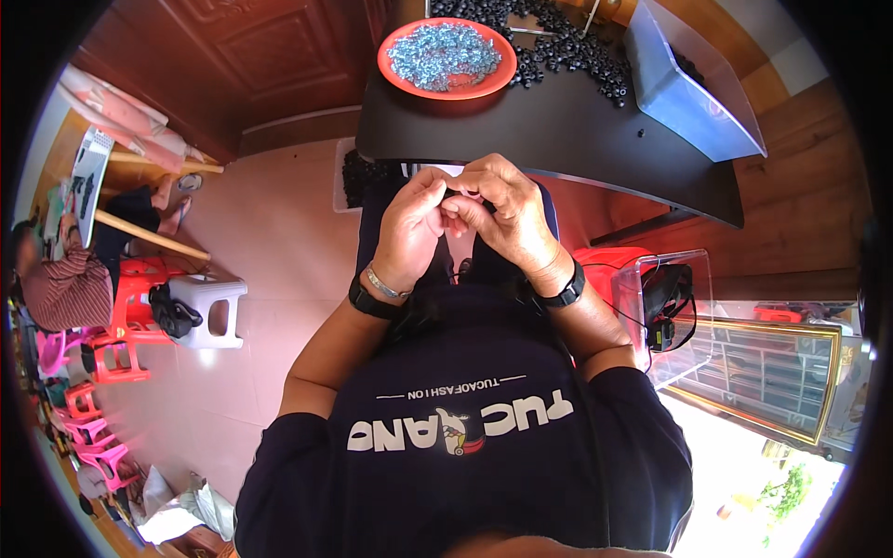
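Note:
My left hand and my right hand meet above my lap, just off the near edge of the black table. Thumbs and fingertips of both are pinched together at one spot. Whatever lies between them is too small and too covered to make out. Beyond the hands, a red-orange plate on the table holds a heap of small shiny silver-blue pieces. Many small black parts are piled to the right of the plate.
A translucent blue bin stands at the table's right. Below the table edge is a container of black pieces. A clear box with black gear sits by my right elbow. At left are a grey stool and another seated person.

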`<action>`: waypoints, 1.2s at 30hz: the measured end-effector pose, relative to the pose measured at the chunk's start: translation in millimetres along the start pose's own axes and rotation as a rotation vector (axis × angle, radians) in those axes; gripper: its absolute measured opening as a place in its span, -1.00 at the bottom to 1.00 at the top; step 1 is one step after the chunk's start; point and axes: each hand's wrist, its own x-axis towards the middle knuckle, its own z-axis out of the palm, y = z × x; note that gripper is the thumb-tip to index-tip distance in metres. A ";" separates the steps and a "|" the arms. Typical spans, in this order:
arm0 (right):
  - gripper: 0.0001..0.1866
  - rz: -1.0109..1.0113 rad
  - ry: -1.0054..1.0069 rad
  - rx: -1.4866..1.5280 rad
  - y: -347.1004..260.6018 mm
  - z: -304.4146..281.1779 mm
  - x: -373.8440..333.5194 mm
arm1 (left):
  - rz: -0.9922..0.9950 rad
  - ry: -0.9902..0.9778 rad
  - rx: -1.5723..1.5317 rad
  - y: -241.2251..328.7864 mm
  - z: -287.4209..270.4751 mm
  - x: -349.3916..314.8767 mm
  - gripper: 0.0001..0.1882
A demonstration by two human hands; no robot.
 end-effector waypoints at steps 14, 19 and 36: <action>-0.71 0.018 -0.009 0.254 -0.6 -0.6 -4.3 | 0.014 -0.082 -0.053 8.0 0.7 -10.4 -0.78; -0.70 -0.019 -0.025 0.249 -2.0 -7.4 -5.3 | 0.063 -0.041 0.212 17.3 8.3 -13.1 -0.80; -0.82 0.116 -0.269 -0.089 15.2 -30.4 87.4 | 0.108 -0.070 0.037 17.5 -9.4 -16.0 -0.79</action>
